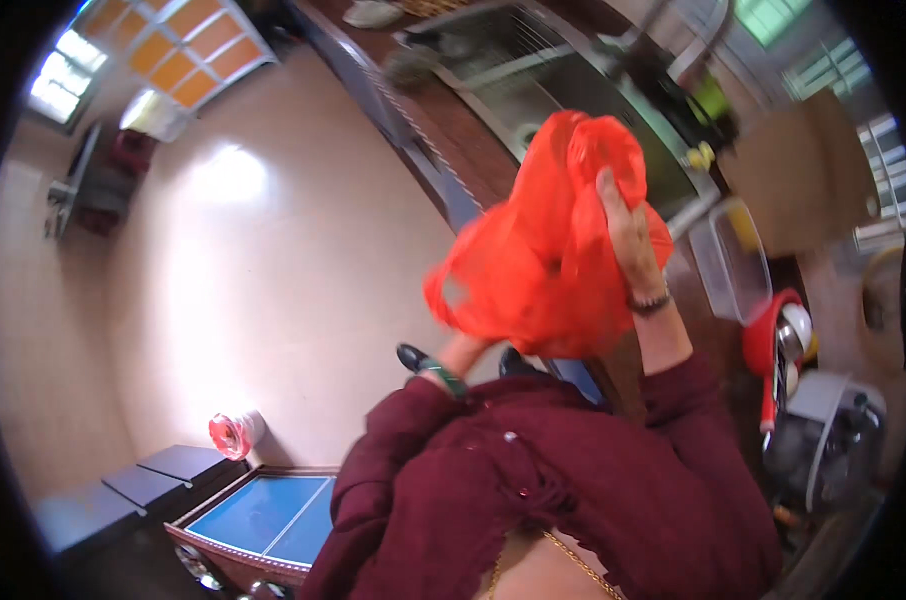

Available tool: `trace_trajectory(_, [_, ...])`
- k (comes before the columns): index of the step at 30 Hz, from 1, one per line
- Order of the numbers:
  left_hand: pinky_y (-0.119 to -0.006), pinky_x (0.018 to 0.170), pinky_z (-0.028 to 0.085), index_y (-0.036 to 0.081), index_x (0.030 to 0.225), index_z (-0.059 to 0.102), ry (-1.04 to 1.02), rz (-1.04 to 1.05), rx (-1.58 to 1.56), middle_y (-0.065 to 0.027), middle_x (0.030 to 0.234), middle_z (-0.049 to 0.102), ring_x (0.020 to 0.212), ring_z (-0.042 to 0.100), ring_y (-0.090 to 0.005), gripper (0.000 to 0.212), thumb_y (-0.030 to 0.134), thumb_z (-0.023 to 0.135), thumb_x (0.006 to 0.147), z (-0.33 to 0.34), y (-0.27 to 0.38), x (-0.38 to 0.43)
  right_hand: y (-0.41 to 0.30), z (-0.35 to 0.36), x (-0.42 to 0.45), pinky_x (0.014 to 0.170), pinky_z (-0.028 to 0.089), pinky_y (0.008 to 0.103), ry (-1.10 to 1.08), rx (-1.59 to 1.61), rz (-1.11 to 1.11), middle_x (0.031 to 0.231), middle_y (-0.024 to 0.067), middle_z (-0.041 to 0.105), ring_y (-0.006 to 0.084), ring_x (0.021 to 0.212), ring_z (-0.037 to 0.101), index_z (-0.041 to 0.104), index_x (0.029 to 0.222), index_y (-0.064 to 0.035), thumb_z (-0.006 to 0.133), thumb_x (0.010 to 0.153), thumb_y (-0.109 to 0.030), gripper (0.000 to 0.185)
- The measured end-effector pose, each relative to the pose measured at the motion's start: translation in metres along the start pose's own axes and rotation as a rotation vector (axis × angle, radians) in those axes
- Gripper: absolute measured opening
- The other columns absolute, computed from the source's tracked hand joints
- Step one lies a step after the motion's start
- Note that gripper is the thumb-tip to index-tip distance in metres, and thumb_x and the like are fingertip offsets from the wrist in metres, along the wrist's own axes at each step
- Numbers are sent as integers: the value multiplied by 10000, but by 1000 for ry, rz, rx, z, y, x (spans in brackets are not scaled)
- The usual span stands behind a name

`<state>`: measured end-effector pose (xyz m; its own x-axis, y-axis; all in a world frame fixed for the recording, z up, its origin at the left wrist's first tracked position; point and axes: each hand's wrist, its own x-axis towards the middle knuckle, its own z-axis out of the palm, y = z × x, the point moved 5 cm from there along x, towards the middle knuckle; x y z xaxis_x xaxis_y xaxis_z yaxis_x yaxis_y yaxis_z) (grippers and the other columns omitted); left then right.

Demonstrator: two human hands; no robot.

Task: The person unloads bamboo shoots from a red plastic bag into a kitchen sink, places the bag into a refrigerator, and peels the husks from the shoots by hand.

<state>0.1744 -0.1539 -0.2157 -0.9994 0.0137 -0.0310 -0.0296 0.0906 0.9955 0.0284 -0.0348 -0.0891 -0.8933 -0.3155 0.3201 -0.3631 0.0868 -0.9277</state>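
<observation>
A red plastic bag (pixel 543 247), crumpled and partly blurred, hangs in front of me near the counter edge. My right hand (pixel 627 232) grips its right side, with the thumb lying along the outside of the plastic. A dark beaded bracelet circles that wrist. The bag covers the fingers of my left hand (pixel 468 351), so its grip is hidden; only the lower hand and a wrist with a green bangle show at the bag's lower left. Behind the bag lies a stainless steel sink (pixel 573 90), partly covered by it.
A clear plastic container (pixel 734 262) stands right of the sink, near a brown board (pixel 802 176). Farther down the counter are a red-handled utensil (pixel 769 390) and a grey appliance (pixel 828 442). Tiled floor (pixel 310 247) spreads left, with a lined bin (pixel 235 435) and a drawer-like blue-topped unit (pixel 261 517).
</observation>
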Motion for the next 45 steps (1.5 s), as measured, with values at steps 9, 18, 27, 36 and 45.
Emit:
trace_trajectory(9, [-414, 1025, 302, 48, 1353, 264, 18, 386, -937, -130, 1390, 282, 1262, 315, -263, 536, 183, 506, 894, -189, 77, -74, -131, 235, 10, 698, 432, 235, -347, 333, 37, 933, 3, 564, 73, 835, 512, 530, 1023, -1, 502, 907, -118, 167])
trace_trajectory(18, [-438, 1025, 268, 56, 1352, 273, 516, 381, -734, -138, 1397, 264, 1274, 280, -286, 559, 226, 513, 877, -393, 50, -198, -229, 501, -42, 809, 424, 393, -864, -330, -920, 987, 188, 568, 366, 918, 523, 535, 1039, -9, 662, 753, -181, 357])
trace_trajectory(27, [-461, 1025, 234, 63, 1352, 282, 1013, 507, -518, -146, 1405, 246, 1287, 245, -309, 585, 269, 519, 859, -553, 23, -293, -169, 678, 7, 885, 418, 422, -1276, 363, -72, 1375, 124, 325, 272, 1214, 389, 191, 1395, -142, 584, 700, -634, 938])
trace_trajectory(36, [-484, 1025, 200, 71, 1352, 292, 1569, 531, -171, -154, 1413, 228, 1299, 210, -331, 612, 313, 526, 841, -683, -3, -403, -62, 929, -126, 1039, 250, 496, -1826, 927, 1198, 1409, 89, 269, 292, 1263, 285, 229, 1377, -121, 552, 722, -636, 894])
trace_trajectory(45, [-507, 1026, 166, 78, 1352, 301, 1987, 66, 873, -162, 1421, 210, 1311, 175, -354, 641, 356, 533, 823, -769, -56, -574, -101, 1120, -194, 966, 361, 453, -2511, 621, 865, 1295, 163, 392, 286, 1153, 414, 346, 1286, -50, 475, 893, -323, 496])
